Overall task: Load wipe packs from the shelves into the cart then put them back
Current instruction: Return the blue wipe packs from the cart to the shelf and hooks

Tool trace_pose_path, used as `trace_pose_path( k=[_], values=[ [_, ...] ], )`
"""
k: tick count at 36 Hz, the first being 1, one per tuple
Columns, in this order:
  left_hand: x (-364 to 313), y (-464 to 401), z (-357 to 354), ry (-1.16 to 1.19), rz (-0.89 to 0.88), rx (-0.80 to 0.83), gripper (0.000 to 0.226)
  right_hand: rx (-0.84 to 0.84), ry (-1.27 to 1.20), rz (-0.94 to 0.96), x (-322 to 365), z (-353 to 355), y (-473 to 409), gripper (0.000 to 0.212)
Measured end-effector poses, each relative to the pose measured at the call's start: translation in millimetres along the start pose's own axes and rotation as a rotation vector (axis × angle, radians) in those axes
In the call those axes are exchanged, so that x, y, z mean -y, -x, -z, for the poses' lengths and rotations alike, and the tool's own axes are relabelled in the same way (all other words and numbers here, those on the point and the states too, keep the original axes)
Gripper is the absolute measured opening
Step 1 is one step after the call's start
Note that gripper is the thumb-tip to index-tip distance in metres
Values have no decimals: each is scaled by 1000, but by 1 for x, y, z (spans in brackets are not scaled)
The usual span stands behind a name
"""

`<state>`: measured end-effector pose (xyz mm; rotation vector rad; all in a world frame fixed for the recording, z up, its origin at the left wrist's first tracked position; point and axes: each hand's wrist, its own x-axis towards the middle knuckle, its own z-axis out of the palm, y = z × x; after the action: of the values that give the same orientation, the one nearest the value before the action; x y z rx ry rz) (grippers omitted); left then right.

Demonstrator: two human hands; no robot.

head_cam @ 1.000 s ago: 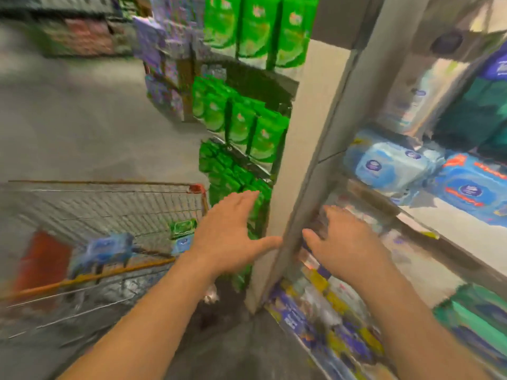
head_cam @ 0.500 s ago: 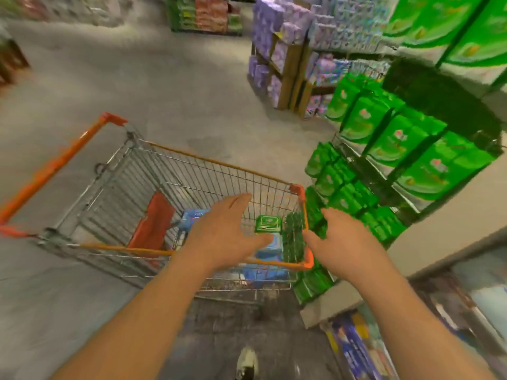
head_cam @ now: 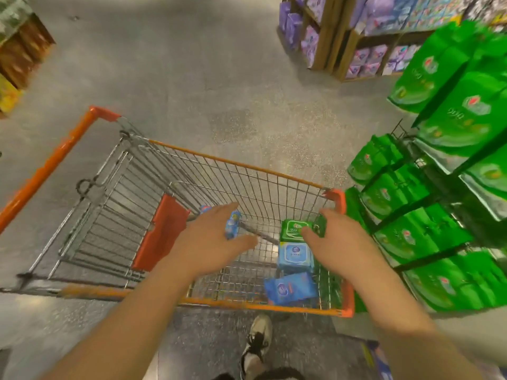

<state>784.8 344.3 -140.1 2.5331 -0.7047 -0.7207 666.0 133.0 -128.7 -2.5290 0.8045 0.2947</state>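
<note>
In the middle of the frame stands a wire shopping cart [head_cam: 192, 185] with orange rim trim and an orange handle bar [head_cam: 44, 171] running off to the left edge. An orange fold-down seat flap [head_cam: 162, 231] leans inside its left half. Both hands reach out over the basket, and neither holds anything. The left hand [head_cam: 211, 239] is spread wide, palm down, fingers straight and thumb pointing to the right; it hovers above a small blue wipe pack [head_cam: 232, 224] that peeks out between its fingers, and I cannot tell whether it touches that pack. The right hand [head_cam: 340, 242] is also spread with relaxed fingers, its thumb over the edge of a green wipe pack [head_cam: 292, 230].

That green wipe pack lies on the cart floor at the right end. Just below it in the frame sits a light blue wipe pack [head_cam: 295, 256], and lower still a darker blue wipe pack [head_cam: 290, 289] lies tilted against the near rim.

Along the right edge of the frame, rows of large green packs [head_cam: 406, 239] fill a dark wire rack. In the upper right, wooden shelves [head_cam: 326, 37] carry purple packages. The floor [head_cam: 192, 78] is grey speckled concrete, and a pale sneaker [head_cam: 259, 335] shows at the bottom centre.
</note>
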Motion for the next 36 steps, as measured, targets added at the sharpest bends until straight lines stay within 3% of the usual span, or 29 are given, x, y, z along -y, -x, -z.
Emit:
trace_pose_path(
  k=[10,14,17,18,21,23,27,29,36],
  values=[
    [0,-93,-42,112,120,214,99,132,-139,-203,-37,-23,-80,70],
    [10,-129,-68,166,166,300,83,127,-209,-224,-52,-50,-104,67],
    [19,-155,-94,251,252,362,98,167,-345,-288,-59,-80,-127,65],
    [21,-163,-104,282,288,382,95,175,-390,-324,-62,-91,-135,64],
    [36,-189,-142,366,395,440,51,189,-482,-455,-73,-129,-158,58],
    [42,-203,-165,446,451,479,36,178,-515,-528,-83,-156,-167,43],
    [57,-227,-217,620,578,575,62,137,-589,-689,-101,-208,-183,38],
    [60,-236,-242,679,605,612,60,108,-631,-755,-108,-229,-192,43],
    [68,-256,-306,843,702,609,111,39,-696,-888,-127,-277,-214,68]
  ],
)
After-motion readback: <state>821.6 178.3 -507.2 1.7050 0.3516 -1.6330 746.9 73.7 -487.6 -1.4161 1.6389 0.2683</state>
